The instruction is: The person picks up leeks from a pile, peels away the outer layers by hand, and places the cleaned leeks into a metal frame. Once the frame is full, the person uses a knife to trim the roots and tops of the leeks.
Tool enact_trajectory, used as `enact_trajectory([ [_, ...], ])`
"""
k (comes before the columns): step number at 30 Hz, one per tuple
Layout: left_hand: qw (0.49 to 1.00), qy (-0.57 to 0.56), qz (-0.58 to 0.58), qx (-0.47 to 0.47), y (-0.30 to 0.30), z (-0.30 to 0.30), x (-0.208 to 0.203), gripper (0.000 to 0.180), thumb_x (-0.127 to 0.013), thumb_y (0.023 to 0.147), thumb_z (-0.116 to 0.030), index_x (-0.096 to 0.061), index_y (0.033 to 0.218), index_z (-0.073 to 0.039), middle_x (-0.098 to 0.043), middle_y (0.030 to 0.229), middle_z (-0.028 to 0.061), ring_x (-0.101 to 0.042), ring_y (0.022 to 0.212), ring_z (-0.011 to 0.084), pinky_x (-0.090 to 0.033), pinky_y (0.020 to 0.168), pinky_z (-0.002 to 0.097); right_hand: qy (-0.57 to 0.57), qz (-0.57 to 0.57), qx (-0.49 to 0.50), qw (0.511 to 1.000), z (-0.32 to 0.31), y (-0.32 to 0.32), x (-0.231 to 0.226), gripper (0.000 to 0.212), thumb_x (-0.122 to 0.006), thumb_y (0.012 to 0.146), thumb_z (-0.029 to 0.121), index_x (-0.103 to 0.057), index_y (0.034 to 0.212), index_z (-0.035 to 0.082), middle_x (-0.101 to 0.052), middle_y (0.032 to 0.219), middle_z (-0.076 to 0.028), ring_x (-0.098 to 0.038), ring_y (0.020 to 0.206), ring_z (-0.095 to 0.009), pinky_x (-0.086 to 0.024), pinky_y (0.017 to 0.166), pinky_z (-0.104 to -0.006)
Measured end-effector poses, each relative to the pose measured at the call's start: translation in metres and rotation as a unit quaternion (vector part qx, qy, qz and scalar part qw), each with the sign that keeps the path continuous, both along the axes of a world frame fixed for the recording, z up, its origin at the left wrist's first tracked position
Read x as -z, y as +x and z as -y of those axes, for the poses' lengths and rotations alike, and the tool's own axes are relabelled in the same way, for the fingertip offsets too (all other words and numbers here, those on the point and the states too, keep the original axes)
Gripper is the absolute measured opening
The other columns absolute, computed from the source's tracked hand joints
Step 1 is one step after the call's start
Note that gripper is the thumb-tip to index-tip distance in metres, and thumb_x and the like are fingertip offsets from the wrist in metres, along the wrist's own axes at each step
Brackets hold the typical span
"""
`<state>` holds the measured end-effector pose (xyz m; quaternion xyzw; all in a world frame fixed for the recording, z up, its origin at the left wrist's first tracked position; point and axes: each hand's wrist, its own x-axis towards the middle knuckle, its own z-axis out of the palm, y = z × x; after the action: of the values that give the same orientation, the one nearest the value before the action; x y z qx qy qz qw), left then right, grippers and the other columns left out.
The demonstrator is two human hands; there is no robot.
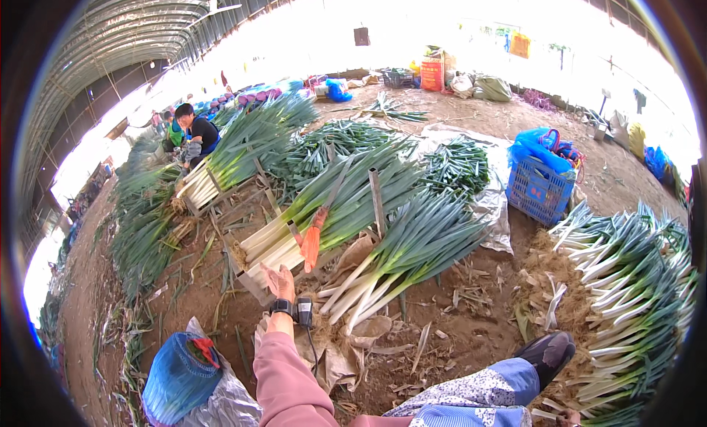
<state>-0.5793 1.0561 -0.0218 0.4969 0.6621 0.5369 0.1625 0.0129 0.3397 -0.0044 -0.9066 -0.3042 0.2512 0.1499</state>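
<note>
My left hand (pixel 280 283), with a pink sleeve and a dark wrist strap, reaches out with its fingers apart and holds nothing. Just beyond it, trimmed leeks (pixel 269 246) lie in a metal rack (pixel 378 202), white ends toward me. An orange-wrapped strip (pixel 312 239), perhaps a knife handle, rests across them. Loose leeks (pixel 368 291) lean beside the rack, to the right of this hand. Only a sliver of my right hand (pixel 568 418) shows at the lower edge, by the big pile of rooted leeks (pixel 626 294); its fingers cannot be made out.
A blue crate (pixel 541 190) topped with blue plastic stands at the right. Blue netting (pixel 180 379) lies at the lower left. Farther back left, a person (pixel 197 136) is beside another leek stack (pixel 250 143). Husks and roots litter the dirt floor (pixel 471 309).
</note>
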Motion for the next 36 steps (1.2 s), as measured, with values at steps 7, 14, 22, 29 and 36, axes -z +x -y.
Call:
enact_trajectory([
  [7,0.997,-0.070,-0.021,-0.015,0.063,0.020,-0.035,0.091,-0.064,0.079,-0.033,-0.009,0.144,-0.003,-0.032,0.140,0.0242,-0.037,0.126,0.0358,-0.032,0.102,0.0413,0.013,0.013,-0.010,1.000,0.004,0.000,0.000,0.019,-0.060,0.081,0.016,-0.066,0.094,0.003,-0.065,0.093,-0.017,-0.060,0.085,-0.032,-0.048,0.075,-0.0374],
  [14,0.981,-0.174,-0.067,-0.056,0.067,0.003,-0.060,0.100,-0.065,0.076,-0.045,-0.004,0.146,-0.010,-0.023,0.147,0.0199,-0.028,0.132,0.0369,-0.028,0.102,0.0530,0.008,0.005,0.013,1.000,0.013,0.003,0.006,0.017,-0.061,0.081,0.016,-0.066,0.094,0.005,-0.065,0.089,-0.014,-0.060,0.082,-0.030,-0.049,0.073,-0.0376],
  [22,0.945,-0.315,-0.068,-0.060,0.061,0.053,-0.013,0.101,-0.069,0.070,-0.046,-0.009,0.145,-0.014,-0.041,0.131,0.0236,-0.040,0.123,0.0363,-0.032,0.097,0.0540,-0.078,0.034,-0.034,0.996,0.029,0.027,0.045,0.018,-0.060,0.084,0.020,-0.064,0.100,0.011,-0.063,0.097,-0.008,-0.057,0.090,-0.023,-0.047,0.076,-0.0360],
  [29,0.930,-0.362,-0.046,0.049,0.072,0.100,0.063,0.100,-0.070,0.066,-0.039,-0.013,0.144,-0.012,-0.039,0.134,0.0250,-0.041,0.122,0.0380,-0.035,0.097,0.0507,-0.047,-0.001,0.005,0.999,0.031,0.039,0.055,0.023,-0.054,0.088,0.023,-0.058,0.109,0.012,-0.059,0.103,-0.007,-0.053,0.093,-0.020,-0.045,0.080,-0.0319],
  [36,0.914,-0.377,-0.045,0.140,0.109,0.141,0.100,0.099,-0.070,0.067,-0.041,-0.015,0.143,-0.009,-0.036,0.137,0.0268,-0.040,0.124,0.0393,-0.034,0.103,0.0457,-0.037,-0.025,0.017,0.999,0.046,0.052,0.074,0.028,-0.049,0.093,0.027,-0.053,0.118,0.014,-0.056,0.108,-0.005,-0.048,0.097,-0.016,-0.043,0.084,-0.0278],
])
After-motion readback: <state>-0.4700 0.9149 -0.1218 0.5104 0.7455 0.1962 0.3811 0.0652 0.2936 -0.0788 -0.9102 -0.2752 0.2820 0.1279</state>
